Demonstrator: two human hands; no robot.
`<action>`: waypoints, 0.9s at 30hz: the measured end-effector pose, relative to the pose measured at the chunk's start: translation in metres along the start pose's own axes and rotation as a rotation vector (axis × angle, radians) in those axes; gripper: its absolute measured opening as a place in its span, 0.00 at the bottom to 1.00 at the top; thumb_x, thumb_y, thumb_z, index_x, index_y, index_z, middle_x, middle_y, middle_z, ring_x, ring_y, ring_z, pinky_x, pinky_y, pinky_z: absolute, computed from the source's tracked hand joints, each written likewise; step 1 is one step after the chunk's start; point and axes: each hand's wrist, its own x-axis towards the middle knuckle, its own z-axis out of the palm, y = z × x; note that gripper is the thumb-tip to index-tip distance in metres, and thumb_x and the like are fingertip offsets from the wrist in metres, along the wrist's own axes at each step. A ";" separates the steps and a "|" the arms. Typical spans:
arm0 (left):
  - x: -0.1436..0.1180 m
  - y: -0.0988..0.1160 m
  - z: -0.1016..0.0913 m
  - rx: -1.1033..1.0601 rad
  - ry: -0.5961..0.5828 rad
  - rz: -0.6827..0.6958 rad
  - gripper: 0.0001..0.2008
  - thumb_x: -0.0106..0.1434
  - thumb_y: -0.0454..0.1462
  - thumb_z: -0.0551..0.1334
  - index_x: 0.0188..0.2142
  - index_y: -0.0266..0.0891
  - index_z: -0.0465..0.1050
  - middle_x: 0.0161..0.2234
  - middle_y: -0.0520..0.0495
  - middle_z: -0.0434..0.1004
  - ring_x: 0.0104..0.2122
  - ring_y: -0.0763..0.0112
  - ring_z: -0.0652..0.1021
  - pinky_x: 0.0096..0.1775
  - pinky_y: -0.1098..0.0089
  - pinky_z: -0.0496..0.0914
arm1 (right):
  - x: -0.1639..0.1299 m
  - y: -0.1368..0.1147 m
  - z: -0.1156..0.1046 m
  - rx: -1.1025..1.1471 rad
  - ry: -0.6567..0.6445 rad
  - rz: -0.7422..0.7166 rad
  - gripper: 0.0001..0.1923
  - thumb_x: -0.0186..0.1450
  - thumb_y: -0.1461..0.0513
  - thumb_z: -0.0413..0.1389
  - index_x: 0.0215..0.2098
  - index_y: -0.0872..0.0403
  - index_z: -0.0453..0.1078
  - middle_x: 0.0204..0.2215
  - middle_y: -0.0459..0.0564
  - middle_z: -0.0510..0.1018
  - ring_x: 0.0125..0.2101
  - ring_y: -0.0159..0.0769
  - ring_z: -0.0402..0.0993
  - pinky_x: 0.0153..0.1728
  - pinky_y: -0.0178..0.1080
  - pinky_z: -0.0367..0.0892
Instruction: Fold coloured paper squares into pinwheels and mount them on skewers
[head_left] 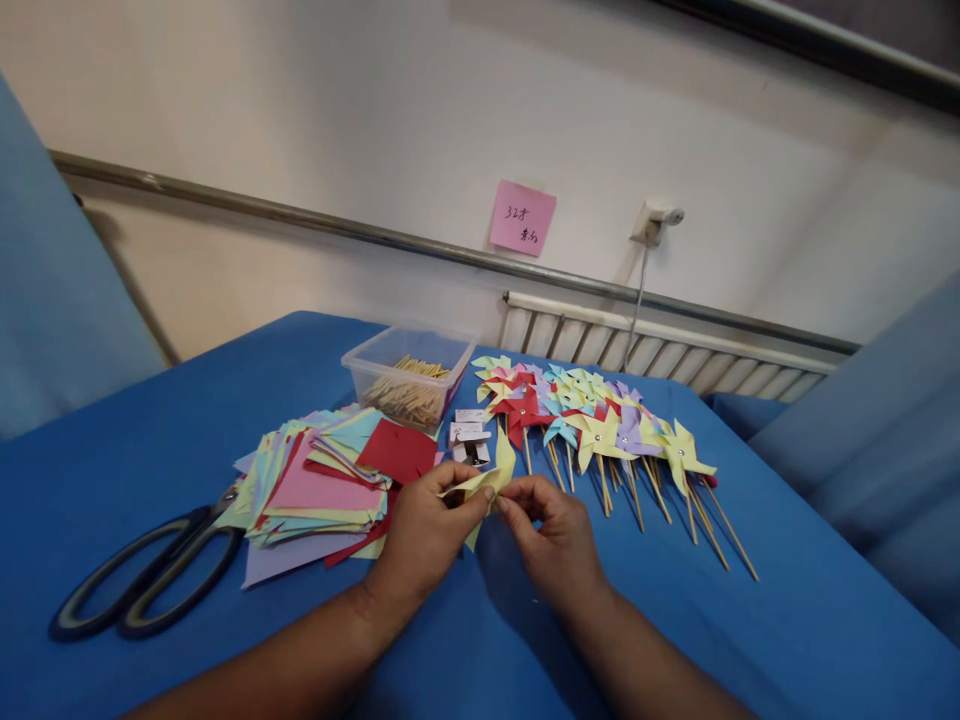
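Observation:
My left hand (424, 530) and my right hand (555, 540) meet above the blue table (750, 640), both pinching one yellow paper square (491, 478) with its corners partly folded inward. The paper rises between the fingertips. Just left of my left hand lies a pile of coloured paper squares (322, 490), with a red square (397, 450) on top. Behind my right hand lie several finished paper pinwheels on wooden sticks (600, 430).
Large black-handled scissors (142, 580) lie at the left. A clear plastic tub of wooden sticks (409, 380) stands behind the pile, small white boxes (469, 435) beside it. A pink note (522, 218) hangs on the wall above a radiator (660, 350).

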 end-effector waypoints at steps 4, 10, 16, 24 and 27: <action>0.000 0.000 0.000 -0.024 -0.017 -0.006 0.09 0.47 0.40 0.67 0.28 0.38 0.74 0.22 0.51 0.75 0.22 0.71 0.72 0.23 0.74 0.64 | -0.001 -0.002 0.000 -0.005 0.012 0.001 0.05 0.60 0.62 0.54 0.30 0.54 0.71 0.23 0.45 0.77 0.24 0.30 0.73 0.27 0.32 0.67; -0.002 0.003 0.000 -0.058 -0.055 -0.011 0.11 0.46 0.38 0.67 0.30 0.38 0.74 0.23 0.51 0.75 0.23 0.72 0.72 0.24 0.75 0.63 | 0.000 0.001 0.000 0.123 0.019 0.089 0.04 0.59 0.62 0.55 0.30 0.55 0.70 0.23 0.46 0.77 0.24 0.31 0.73 0.26 0.32 0.67; -0.003 0.006 0.000 -0.042 -0.084 -0.017 0.11 0.47 0.38 0.66 0.31 0.36 0.73 0.25 0.53 0.75 0.25 0.73 0.72 0.26 0.75 0.64 | 0.000 0.000 0.000 0.132 0.035 0.098 0.04 0.58 0.63 0.56 0.30 0.55 0.71 0.23 0.46 0.77 0.24 0.32 0.73 0.26 0.33 0.66; -0.004 0.004 0.001 -0.024 -0.081 0.004 0.11 0.49 0.38 0.65 0.33 0.36 0.73 0.29 0.51 0.76 0.28 0.72 0.73 0.29 0.74 0.65 | -0.002 -0.003 0.000 0.143 0.032 0.071 0.03 0.59 0.63 0.56 0.29 0.55 0.70 0.23 0.46 0.77 0.23 0.32 0.72 0.26 0.33 0.65; -0.004 0.004 0.001 -0.011 -0.066 0.007 0.11 0.49 0.38 0.65 0.32 0.36 0.72 0.29 0.50 0.75 0.28 0.71 0.73 0.30 0.73 0.66 | -0.003 -0.005 0.000 0.131 0.027 0.048 0.03 0.59 0.63 0.55 0.29 0.55 0.70 0.23 0.46 0.77 0.23 0.31 0.72 0.26 0.33 0.65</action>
